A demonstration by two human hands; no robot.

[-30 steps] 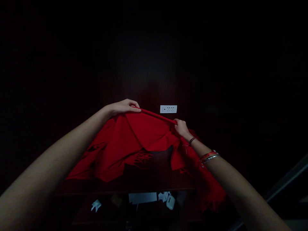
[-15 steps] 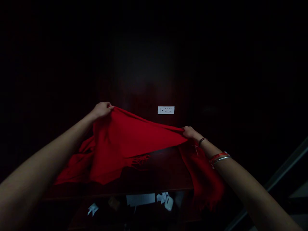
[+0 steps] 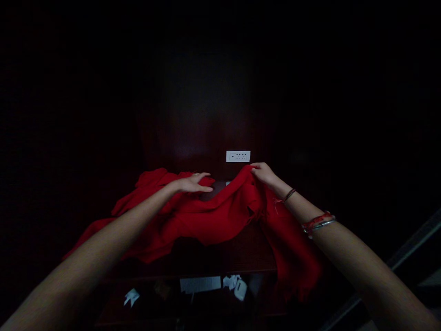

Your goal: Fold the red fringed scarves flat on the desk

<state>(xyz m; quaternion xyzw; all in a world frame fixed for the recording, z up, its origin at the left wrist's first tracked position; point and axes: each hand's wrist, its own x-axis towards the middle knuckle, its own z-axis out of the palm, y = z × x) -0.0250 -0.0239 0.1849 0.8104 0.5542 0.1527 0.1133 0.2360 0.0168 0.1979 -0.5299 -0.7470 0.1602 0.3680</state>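
A red fringed scarf (image 3: 213, 220) lies bunched across a dark wooden tabletop (image 3: 227, 255), with one end hanging over the front right edge. My right hand (image 3: 263, 174) pinches a part of the scarf and holds it raised below the wall socket. Over the bunched left portion is my left hand (image 3: 193, 183), its thumb and fingers apart. Whether the left fingertips touch the cloth I cannot tell. Bracelets circle my right wrist and forearm.
A white socket plate (image 3: 238, 156) is on the dark wall behind. Below the tabletop, a shelf holds a pale flat strip (image 3: 200, 284), crumpled white paper (image 3: 231, 281), a white earbud case (image 3: 240, 290) and a white scrap (image 3: 131, 297). A pale bar runs diagonally at lower right.
My left hand has let go of the scarf's raised edge and moved right and down. The stretched cloth has dropped into folds. My right hand has risen slightly, still gripping the scarf.
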